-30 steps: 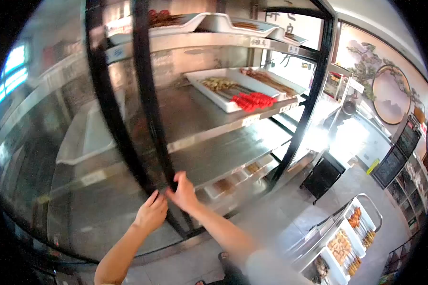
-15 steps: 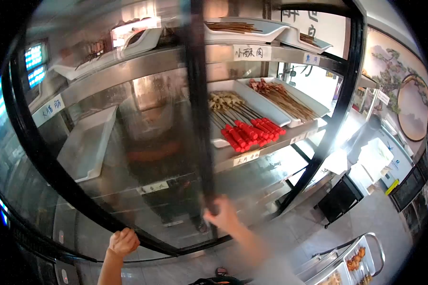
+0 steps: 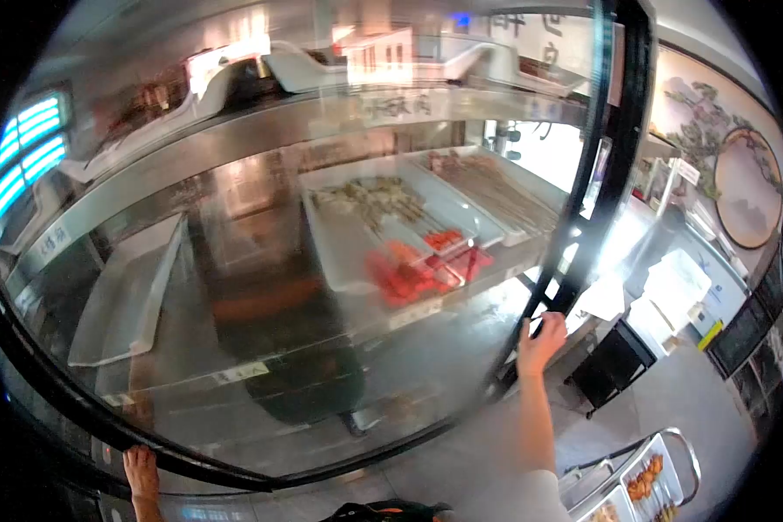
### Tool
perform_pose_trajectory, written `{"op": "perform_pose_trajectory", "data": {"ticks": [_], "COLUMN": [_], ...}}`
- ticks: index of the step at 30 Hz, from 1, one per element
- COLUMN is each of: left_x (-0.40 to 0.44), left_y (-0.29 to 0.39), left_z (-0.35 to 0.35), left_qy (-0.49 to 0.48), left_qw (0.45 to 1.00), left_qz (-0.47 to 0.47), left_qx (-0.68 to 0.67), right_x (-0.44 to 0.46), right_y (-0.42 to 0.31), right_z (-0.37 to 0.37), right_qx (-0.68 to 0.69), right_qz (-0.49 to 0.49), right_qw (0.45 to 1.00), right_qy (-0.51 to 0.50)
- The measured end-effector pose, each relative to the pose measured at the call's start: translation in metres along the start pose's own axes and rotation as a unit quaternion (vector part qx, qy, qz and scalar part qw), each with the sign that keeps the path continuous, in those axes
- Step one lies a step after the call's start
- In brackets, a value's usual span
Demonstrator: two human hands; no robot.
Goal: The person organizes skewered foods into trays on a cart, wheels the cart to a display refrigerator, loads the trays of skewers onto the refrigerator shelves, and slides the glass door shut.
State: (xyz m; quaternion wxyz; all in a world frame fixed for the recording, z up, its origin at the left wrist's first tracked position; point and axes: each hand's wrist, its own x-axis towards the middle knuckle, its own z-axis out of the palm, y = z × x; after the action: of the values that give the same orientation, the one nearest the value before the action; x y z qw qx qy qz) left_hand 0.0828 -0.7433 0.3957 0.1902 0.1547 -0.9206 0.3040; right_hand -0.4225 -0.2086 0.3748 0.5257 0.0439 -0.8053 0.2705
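Observation:
At the right side of a glass-fronted display cabinet, my right hand [image 3: 542, 344] has its fingers curled on the dark edge frame [image 3: 574, 235] of the sliding glass door. Low on the left, my left hand [image 3: 141, 470] grips the cabinet's black lower frame [image 3: 274, 481] with bent fingers; its palm is hidden. Reflections lie across the glass. Behind it, a white tray [image 3: 331, 252] holds skewers with blurred red handles [image 3: 418, 277]. Beside that, another tray carries thin wooden skewers [image 3: 496, 187]. A white tray [image 3: 130, 296] with nothing visible in it lies at left.
Several more trays stand on the upper shelf [image 3: 322, 117]. At lower right is a metal-railed cart [image 3: 692, 461] with food trays [image 3: 644, 478]. Behind it stands a black trolley [image 3: 613, 365] on the tiled floor. A landscape picture [image 3: 731, 165] hangs at right.
The door's upright edge has slid right, from mid-cabinet to the right side, with my right hand. Glass now covers the skewers. My left hand has shifted left and down along the frame.

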Motion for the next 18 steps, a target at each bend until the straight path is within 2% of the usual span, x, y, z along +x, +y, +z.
{"op": "perform_pose_trajectory", "data": {"ticks": [3,4,5,6,7,8,9,10,11,13,14,16,17,18], "left_x": [0.005,-0.005,-0.016,-0.020,-0.017,-0.010,-0.001,0.002,-0.005,0.007,-0.008,-0.012,-0.016,-0.024], "left_y": [-0.016,-0.024,-0.033,-0.045,-0.047,-0.051,-0.051,-0.056,-0.066,-0.082,-0.083,-0.098,-0.109,-0.123], "left_z": [-0.009,-0.003,0.006,0.011,0.006,0.005,-0.007,-0.003,0.012,0.012,0.000,0.008,0.010,0.019], "left_qy": [0.039,0.004,-0.029,-0.040,-0.032,-0.063,-0.142,-0.120,-0.128,-0.142,-0.128,-0.126,-0.137,-0.147], "left_qw": [0.999,0.996,0.986,0.998,0.997,0.996,0.988,0.990,0.987,0.983,0.984,0.982,0.980,0.978], "left_qz": [-0.003,-0.049,-0.104,-0.023,-0.032,-0.038,-0.061,-0.078,-0.100,-0.114,-0.127,-0.140,-0.141,-0.151], "left_qx": [-0.020,-0.074,-0.124,-0.037,-0.064,-0.058,0.000,0.001,-0.001,0.001,0.003,0.009,0.012,0.005], "right_x": [0.025,0.030,0.027,0.029,0.021,0.028,0.037,0.048,0.053,0.058,0.056,0.051,0.053,0.055], "right_y": [0.016,0.026,0.054,0.073,0.141,0.161,0.161,0.180,0.193,0.151,0.134,0.098,0.120,0.129], "right_z": [0.000,0.011,0.031,0.042,0.077,0.086,0.093,0.112,0.117,0.128,0.094,0.079,0.093,0.089], "right_qx": [-0.066,-0.115,0.020,0.078,0.020,-0.031,-0.170,-0.174,-0.178,-0.172,-0.185,-0.217,-0.198,-0.197], "right_qz": [0.067,0.115,0.139,0.206,0.141,0.064,0.105,0.160,0.085,0.069,0.064,0.050,0.114,0.127], "right_qw": [0.996,0.987,0.988,0.974,0.988,0.994,0.979,0.972,0.980,0.982,0.981,0.975,0.974,0.972], "right_qy": [0.004,-0.011,0.058,0.049,0.063,0.077,0.027,-0.009,-0.012,-0.012,0.001,0.021,-0.010,-0.023]}}
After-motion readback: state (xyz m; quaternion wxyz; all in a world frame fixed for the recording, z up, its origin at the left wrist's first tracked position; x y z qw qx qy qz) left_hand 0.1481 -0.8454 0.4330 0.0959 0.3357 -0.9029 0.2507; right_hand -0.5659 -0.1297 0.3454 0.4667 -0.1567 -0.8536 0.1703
